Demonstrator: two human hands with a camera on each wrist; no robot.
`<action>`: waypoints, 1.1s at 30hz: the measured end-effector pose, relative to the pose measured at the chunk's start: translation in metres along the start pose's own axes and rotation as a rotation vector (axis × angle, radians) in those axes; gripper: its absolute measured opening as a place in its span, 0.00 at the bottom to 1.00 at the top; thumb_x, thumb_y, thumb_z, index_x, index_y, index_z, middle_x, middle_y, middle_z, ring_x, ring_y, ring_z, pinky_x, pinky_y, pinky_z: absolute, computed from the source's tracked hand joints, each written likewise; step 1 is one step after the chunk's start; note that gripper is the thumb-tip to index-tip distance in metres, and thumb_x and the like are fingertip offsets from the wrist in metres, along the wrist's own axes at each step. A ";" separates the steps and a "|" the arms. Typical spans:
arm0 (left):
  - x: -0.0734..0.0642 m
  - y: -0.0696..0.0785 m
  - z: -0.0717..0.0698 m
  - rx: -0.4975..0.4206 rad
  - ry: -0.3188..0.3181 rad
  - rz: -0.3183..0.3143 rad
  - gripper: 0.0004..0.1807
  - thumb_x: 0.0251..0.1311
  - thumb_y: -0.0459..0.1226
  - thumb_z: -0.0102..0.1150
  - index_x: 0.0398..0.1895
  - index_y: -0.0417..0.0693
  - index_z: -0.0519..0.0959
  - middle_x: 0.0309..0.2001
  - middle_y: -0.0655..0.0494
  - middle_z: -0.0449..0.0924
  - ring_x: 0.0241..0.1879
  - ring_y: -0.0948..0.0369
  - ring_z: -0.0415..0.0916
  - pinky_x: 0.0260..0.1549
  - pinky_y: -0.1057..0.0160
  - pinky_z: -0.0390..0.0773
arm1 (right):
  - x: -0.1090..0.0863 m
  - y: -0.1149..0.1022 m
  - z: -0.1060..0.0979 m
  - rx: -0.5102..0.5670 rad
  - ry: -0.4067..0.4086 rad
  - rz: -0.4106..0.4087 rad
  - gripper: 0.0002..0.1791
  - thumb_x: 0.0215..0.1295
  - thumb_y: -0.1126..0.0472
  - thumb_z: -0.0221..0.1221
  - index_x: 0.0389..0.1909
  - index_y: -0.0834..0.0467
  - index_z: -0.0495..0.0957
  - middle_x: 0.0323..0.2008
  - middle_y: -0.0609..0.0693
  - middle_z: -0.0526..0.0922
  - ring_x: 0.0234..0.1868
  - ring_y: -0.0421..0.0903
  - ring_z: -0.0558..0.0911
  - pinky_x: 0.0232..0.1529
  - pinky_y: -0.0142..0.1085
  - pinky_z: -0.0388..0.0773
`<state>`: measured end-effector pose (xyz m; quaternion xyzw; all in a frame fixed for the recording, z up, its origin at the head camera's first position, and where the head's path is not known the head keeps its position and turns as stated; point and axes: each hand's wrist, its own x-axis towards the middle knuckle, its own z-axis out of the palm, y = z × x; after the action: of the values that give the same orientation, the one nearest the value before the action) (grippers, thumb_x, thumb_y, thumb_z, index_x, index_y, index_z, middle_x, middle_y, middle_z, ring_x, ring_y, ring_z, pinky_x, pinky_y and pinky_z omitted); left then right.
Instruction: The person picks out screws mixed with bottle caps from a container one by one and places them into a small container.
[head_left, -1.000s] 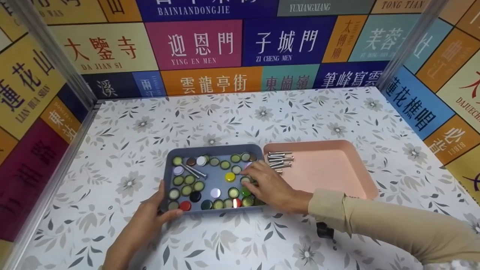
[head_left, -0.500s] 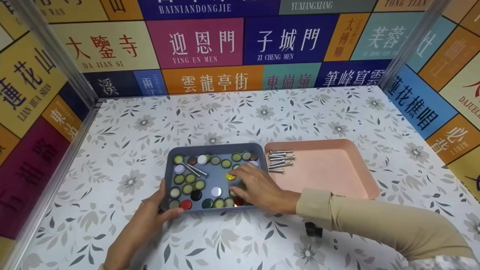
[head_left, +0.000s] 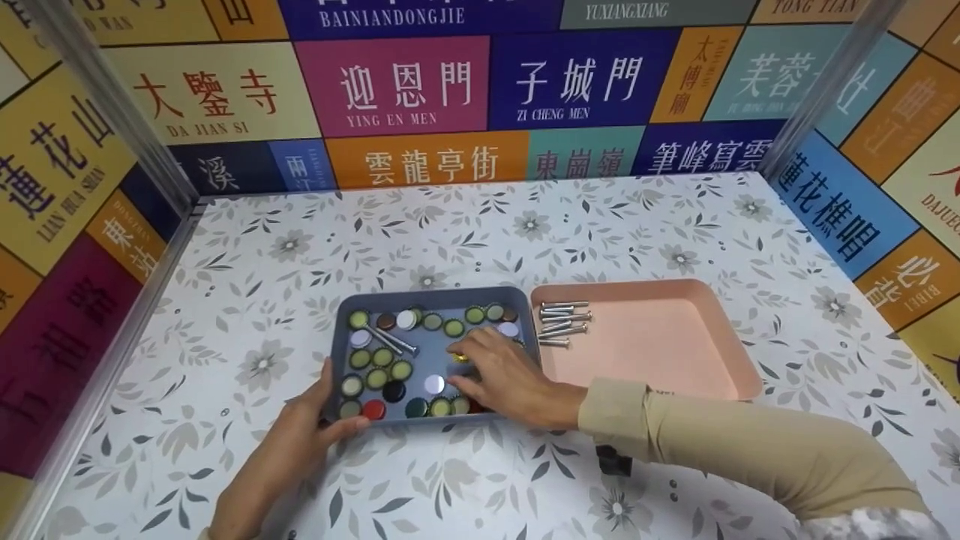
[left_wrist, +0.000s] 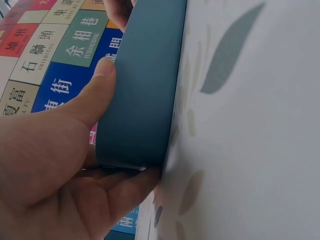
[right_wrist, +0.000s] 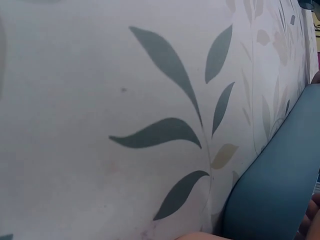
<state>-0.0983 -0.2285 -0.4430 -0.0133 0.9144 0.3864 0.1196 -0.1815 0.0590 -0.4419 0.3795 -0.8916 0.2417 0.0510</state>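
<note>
A blue-grey tray (head_left: 435,354) holds many bottle caps, most lying with their green undersides up, and two screws (head_left: 393,339) at its left. My left hand (head_left: 296,420) grips the tray's left front corner, its thumb on the rim. In the left wrist view, fingers of the left hand (left_wrist: 75,145) reach under the tray's wall (left_wrist: 142,90). My right hand (head_left: 506,379) is over the tray's right part, thumb and fingers spread apart around a partly hidden yellow bottle cap (head_left: 460,358). The right palm hides the caps beneath it.
A pink tray (head_left: 645,337) stands against the blue-grey tray's right side, with several screws (head_left: 564,315) along its left wall. A flower-patterned cloth (head_left: 375,240) covers the table. Printed panels (head_left: 397,82) enclose its back and sides.
My right hand has moved left inside the blue-grey tray, from the caps at its right side to over the yellow cap. The left hand keeps its grip on the corner.
</note>
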 end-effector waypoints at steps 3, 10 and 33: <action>0.001 0.001 0.000 -0.016 -0.001 0.000 0.59 0.60 0.53 0.67 0.80 0.39 0.38 0.75 0.34 0.59 0.75 0.41 0.57 0.76 0.41 0.55 | 0.002 -0.001 0.001 0.006 -0.015 0.020 0.22 0.67 0.52 0.65 0.57 0.59 0.80 0.50 0.51 0.82 0.51 0.48 0.79 0.54 0.41 0.81; 0.001 0.000 0.001 -0.054 -0.003 -0.009 0.59 0.59 0.52 0.67 0.80 0.42 0.38 0.75 0.36 0.60 0.75 0.42 0.58 0.76 0.42 0.53 | 0.007 -0.004 0.006 0.024 -0.036 0.065 0.23 0.67 0.51 0.64 0.59 0.59 0.79 0.52 0.51 0.82 0.53 0.48 0.79 0.56 0.41 0.80; 0.001 0.000 0.001 -0.021 0.014 0.011 0.58 0.60 0.51 0.68 0.80 0.38 0.39 0.74 0.35 0.60 0.75 0.42 0.58 0.76 0.42 0.55 | 0.027 -0.015 0.024 0.017 0.008 0.114 0.22 0.65 0.51 0.66 0.56 0.58 0.80 0.48 0.51 0.80 0.51 0.47 0.76 0.53 0.39 0.80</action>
<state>-0.0994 -0.2278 -0.4441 -0.0122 0.9111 0.3967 0.1108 -0.1879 0.0217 -0.4498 0.3275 -0.9094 0.2536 0.0376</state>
